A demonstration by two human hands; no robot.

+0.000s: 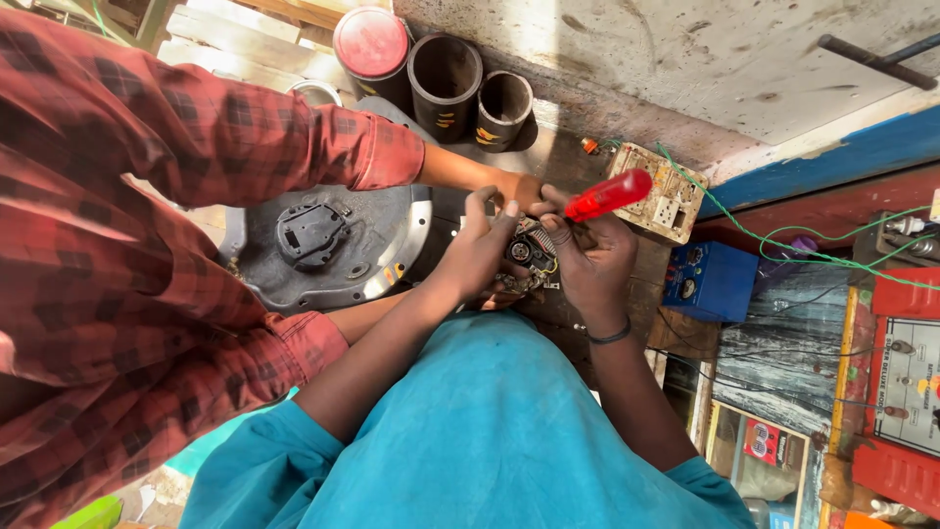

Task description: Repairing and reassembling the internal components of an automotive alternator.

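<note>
My left hand (477,253) and my right hand (587,260) meet over a small circuit assembly (530,252) with wires and a round black part. The left hand's fingers grip its left side. My right hand is closed on a screwdriver with a translucent red handle (609,195), its tip hidden down among the fingers at the assembly. A co-worker in a red plaid shirt (147,216) leans in from the left. One co-worker hand (519,186) touches the assembly from above, and their other forearm passes under my left arm.
A round grey metal plate (392,220) with a black fitting lies to the left. Three black cylinders (446,73), one red-capped, stand at the back. A beige switch board (666,196), a blue metered box (710,281), green wire (783,235) and red equipment (906,372) crowd the right.
</note>
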